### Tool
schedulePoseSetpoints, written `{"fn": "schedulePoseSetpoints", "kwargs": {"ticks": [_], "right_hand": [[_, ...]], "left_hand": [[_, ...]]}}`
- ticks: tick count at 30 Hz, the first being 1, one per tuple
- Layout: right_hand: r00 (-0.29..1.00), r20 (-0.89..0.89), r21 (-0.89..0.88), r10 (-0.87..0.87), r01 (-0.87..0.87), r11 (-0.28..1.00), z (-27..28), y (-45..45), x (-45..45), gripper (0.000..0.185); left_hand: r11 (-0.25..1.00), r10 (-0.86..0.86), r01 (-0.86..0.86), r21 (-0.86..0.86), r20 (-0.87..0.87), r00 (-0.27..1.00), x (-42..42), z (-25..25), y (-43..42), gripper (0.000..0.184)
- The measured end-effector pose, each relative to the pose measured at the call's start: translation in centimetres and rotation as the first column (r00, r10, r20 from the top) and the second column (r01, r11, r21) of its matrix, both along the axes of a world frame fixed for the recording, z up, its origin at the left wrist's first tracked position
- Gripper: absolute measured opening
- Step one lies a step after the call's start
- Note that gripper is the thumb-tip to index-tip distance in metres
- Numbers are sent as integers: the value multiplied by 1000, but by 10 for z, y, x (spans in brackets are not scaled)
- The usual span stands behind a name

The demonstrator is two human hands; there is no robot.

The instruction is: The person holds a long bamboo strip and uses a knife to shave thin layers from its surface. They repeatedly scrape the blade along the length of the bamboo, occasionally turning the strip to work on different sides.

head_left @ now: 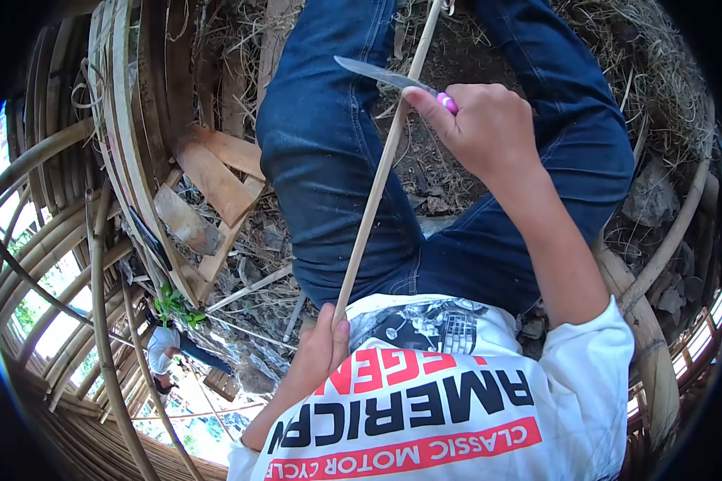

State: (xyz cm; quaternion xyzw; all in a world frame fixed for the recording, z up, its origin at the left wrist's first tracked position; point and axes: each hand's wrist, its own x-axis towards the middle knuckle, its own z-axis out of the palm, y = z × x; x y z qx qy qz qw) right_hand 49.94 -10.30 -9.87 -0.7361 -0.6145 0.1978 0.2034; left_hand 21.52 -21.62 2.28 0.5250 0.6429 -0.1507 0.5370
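A long, thin pale strip of wood or bamboo (379, 186) runs from my belly up between my knees. My left hand (322, 345) is closed round its lower end, close to the shirt. In my right hand (489, 128) is a knife (379, 74) with a pink and white handle. Its blade points left and crosses the strip above the left knee's inner side. My right thumb lies near the base of the blade, beside the strip. The strip's far end runs out at the top edge.
Both legs in blue jeans (321, 160) are spread on ground with straw and shavings. Long bamboo strips (120, 104) and wood pieces (221, 172) lie left. A curved pole (678, 232) stands right. Another person (165, 346) is at the lower left, beyond bamboo framework.
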Motion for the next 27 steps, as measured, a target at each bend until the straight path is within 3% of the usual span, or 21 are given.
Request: {"fn": "schedulePoseSetpoints", "kwargs": {"ticks": [4, 5, 10, 13, 14, 15, 17, 21, 23, 24, 27], "right_hand": [[993, 22, 26, 119, -119, 993, 20, -19, -20, 69], [978, -103, 5, 181, -181, 983, 20, -28, -30, 69], [998, -52, -67, -19, 15, 998, -3, 7, 3, 75], [998, -34, -65, 54, -56, 996, 15, -3, -4, 75], [983, -102, -24, 150, -153, 988, 18, -13, -16, 73], [969, -202, 52, 140, -132, 990, 14, -20, -30, 72], [992, -94, -21, 81, -83, 996, 0, -11, -22, 72], [983, -181, -32, 41, -48, 998, 19, -12, -13, 70], [961, -232, 48, 152, -144, 988, 37, -38, -35, 65], [933, -302, 59, 194, -185, 981, 45, -50, -45, 62], [923, -342, 51, 178, -170, 984, 51, -73, -64, 58]], "left_hand": [[1000, -13, 12, -3, -11, 1000, 2, 1, 3, 22], [1000, 13, -13, -25, -9, 1000, 2, 1, 2, 22], [1000, -12, 12, -17, -36, 999, 4, 4, 4, 24], [1000, -10, 9, -22, -26, 1000, 2, 0, 4, 25], [1000, -3, 3, -18, -19, 1000, 2, -2, 4, 25], [1000, 7, -7, -23, -19, 1000, 2, -1, 1, 26], [998, 39, -39, -45, 6, 999, 5, -1, 8, 25], [993, 113, -106, -57, 133, 985, 3, -3, 14, 25], [979, 162, -108, -174, 337, 928, -1, -5, 18, 26], [901, 367, -240, -361, 340, 866, 3, 1, 23, 26], [839, 451, -289, -461, 290, 844, 17, 16, 33, 26]]}}
